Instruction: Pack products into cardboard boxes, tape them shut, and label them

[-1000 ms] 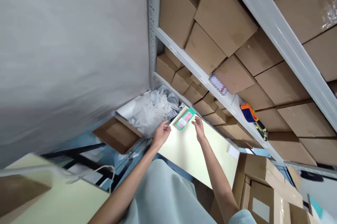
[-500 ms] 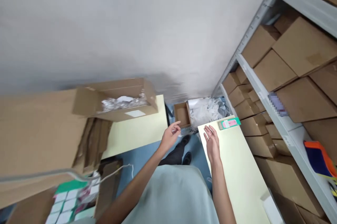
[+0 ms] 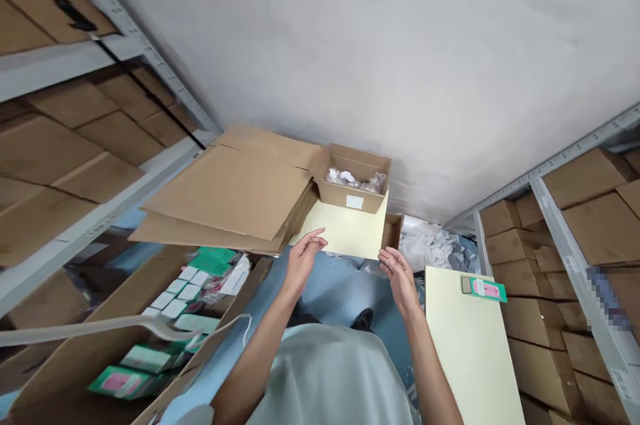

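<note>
My left hand (image 3: 302, 260) is raised in the air, empty, its fingers loosely apart near the front edge of the pale yellow table (image 3: 345, 228). Off to the right, my right hand (image 3: 399, 273) is empty too, fingers stretched and slightly curled, between the two tables. An open cardboard box (image 3: 367, 202) with a white label stands on the far table, with crinkled clear plastic packing (image 3: 373, 182) inside. To its left lies a stack of flat cardboard sheets (image 3: 235, 188). A green and pink package (image 3: 484, 288) rests on the right-hand table (image 3: 467, 345).
At lower left a large open carton (image 3: 75, 372) holds several green and white boxes (image 3: 189, 292). A pale strap (image 3: 100, 328) crosses above it. Loaded shelves stand on both sides. White crumpled paper (image 3: 425, 242) and a small open box (image 3: 391, 230) lie on the floor ahead.
My view has swung left, so the cardboard stack, the large carton and the left shelf show more fully. Both hands stay raised and empty, a little farther apart.
</note>
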`<state>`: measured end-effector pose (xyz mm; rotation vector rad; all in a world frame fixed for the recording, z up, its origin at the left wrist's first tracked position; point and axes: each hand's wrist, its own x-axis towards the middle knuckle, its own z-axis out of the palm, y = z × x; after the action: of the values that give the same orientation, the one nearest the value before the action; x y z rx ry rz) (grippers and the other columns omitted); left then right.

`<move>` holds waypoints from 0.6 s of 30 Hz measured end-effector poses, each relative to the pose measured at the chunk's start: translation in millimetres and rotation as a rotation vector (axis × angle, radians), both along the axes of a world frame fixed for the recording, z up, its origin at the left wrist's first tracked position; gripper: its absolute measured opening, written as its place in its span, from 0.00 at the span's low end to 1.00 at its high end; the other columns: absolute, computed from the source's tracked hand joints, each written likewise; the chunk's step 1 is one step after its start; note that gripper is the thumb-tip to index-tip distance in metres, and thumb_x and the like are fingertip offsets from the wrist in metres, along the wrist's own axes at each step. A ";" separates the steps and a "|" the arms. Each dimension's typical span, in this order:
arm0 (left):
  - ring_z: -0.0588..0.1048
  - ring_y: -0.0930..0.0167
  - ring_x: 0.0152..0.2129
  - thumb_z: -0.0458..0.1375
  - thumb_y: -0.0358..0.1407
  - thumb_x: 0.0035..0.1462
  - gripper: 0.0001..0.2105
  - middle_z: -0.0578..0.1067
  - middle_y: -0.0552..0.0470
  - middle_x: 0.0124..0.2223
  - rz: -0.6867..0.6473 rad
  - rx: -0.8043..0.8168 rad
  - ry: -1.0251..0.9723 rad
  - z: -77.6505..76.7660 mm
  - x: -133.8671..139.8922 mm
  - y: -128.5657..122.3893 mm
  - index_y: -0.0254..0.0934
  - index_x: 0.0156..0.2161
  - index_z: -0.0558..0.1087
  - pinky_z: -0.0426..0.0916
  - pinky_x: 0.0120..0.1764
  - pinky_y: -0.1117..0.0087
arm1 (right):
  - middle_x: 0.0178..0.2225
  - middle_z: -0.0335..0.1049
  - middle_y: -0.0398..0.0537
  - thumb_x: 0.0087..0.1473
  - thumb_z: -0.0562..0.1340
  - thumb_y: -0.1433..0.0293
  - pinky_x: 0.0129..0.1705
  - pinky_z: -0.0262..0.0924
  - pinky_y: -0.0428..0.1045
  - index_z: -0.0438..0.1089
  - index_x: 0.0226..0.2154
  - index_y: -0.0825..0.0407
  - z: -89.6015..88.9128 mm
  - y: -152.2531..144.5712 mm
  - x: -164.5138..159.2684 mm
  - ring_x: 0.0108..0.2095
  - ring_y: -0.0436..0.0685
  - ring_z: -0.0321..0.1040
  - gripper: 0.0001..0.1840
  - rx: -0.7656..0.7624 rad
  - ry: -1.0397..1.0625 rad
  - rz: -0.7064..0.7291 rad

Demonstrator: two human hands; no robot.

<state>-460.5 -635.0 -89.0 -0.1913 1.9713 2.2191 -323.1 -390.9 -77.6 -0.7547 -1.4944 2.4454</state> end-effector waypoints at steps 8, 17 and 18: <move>0.84 0.58 0.47 0.69 0.57 0.54 0.28 0.85 0.44 0.43 0.222 0.119 -0.009 -21.5 -53.5 -173.5 0.37 0.51 0.83 0.77 0.61 0.50 | 0.55 0.85 0.55 0.52 0.77 0.52 0.59 0.69 0.59 0.81 0.49 0.45 -6.6 -155.1 -123.2 0.56 0.67 0.81 0.25 0.103 -0.058 0.303; 0.82 0.63 0.43 0.70 0.46 0.50 0.18 0.80 0.49 0.43 0.395 0.162 -0.176 -81.4 -124.0 -308.3 0.43 0.42 0.73 0.80 0.52 0.55 | 0.35 0.82 0.46 0.39 0.78 0.62 0.41 0.69 0.52 0.74 0.39 0.47 -58.5 -283.1 -225.8 0.39 0.60 0.78 0.23 0.247 -0.316 0.155; 0.81 0.64 0.41 0.70 0.46 0.50 0.17 0.79 0.49 0.41 0.374 0.165 -0.165 -84.5 -128.4 -309.1 0.42 0.41 0.72 0.81 0.50 0.55 | 0.32 0.80 0.45 0.39 0.78 0.62 0.39 0.69 0.51 0.72 0.37 0.47 -62.7 -291.0 -230.4 0.36 0.59 0.77 0.23 0.254 -0.335 0.154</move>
<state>-588.9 -944.0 -173.5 -0.7494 1.7712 2.4774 -553.5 -681.8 -140.3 -1.0695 -2.0064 2.2479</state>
